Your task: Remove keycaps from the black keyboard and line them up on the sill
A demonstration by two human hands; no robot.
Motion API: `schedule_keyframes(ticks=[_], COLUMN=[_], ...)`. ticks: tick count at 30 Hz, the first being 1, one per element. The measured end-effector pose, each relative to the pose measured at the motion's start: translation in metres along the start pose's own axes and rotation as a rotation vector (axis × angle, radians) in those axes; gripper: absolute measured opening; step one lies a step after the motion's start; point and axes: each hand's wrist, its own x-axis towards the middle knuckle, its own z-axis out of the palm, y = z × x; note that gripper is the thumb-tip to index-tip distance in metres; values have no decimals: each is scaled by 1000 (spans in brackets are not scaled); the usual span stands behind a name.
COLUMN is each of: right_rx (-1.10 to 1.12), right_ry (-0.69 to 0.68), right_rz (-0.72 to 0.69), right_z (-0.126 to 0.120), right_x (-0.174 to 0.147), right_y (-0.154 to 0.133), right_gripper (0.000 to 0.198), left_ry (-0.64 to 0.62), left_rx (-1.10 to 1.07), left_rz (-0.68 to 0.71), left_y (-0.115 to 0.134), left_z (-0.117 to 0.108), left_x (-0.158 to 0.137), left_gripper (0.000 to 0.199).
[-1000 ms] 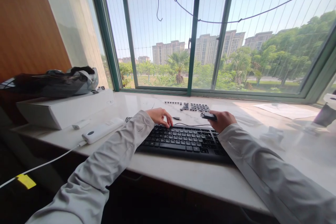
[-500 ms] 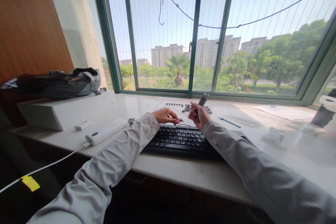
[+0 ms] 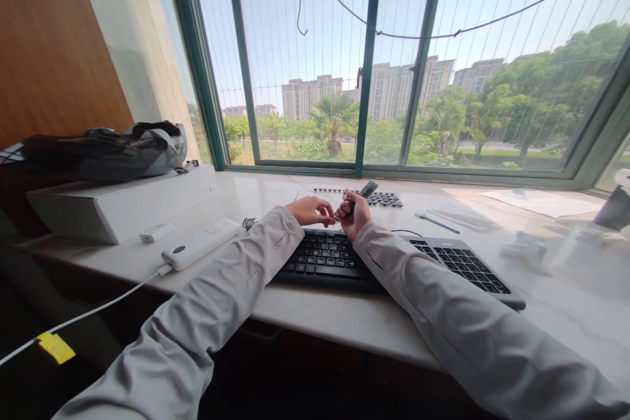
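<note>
My right hand (image 3: pixel 355 215) is closed around a dark, slim tool (image 3: pixel 368 189) whose wide, brush-like end points up and away; its exact kind is unclear. Close against it, my left hand (image 3: pixel 312 211) has its thumb and fingertips drawn together in a pinch. Whatever lies between those fingertips is too small to name. Both hands hover over the back edge of a black keyboard (image 3: pixel 339 271), and my right forearm hides part of it. At its right end the key openings look bare. Loose black keycaps (image 3: pixel 388 199) lie in rows behind the hands.
A blue stick (image 3: pixel 439 223) and clear plastic (image 3: pixel 524 249) lie to the right, with paper (image 3: pixel 541 202) farther back. On the left are a white power bank (image 3: pixel 201 244) with a cable, a small white block (image 3: pixel 156 233), and a white box (image 3: pixel 123 207) under a dark bag (image 3: pixel 98 156).
My right hand has moved left, bringing the dark tool against my left fingertips. The tool leans over more, and more of the keyboard's right end shows. My left hand has barely moved.
</note>
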Motion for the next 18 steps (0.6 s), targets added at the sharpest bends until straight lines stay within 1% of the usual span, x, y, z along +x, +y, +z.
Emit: schedule_keyframes(ticks=[4,9,13,18], right_rx=[-30,-116,-115,-81], right_ry=[-8,-7,8,40], right_rz=[29,40,5,-8], right_z=[1,2,4,5], right_x=[-2,-4,-6,-8], right_y=[2,5,5,4], right_gripper=[30,35,33,28], left_ry=[-15,-111,-159,-171], left_rx=[14,5,-8,-11], left_rz=[-19,-21,-11,14], left_y=[1,2,0,3], left_z=[1,-1,-2,-1], left_x=[-2,-2,-1,-2], left_gripper=[36,32,30,28])
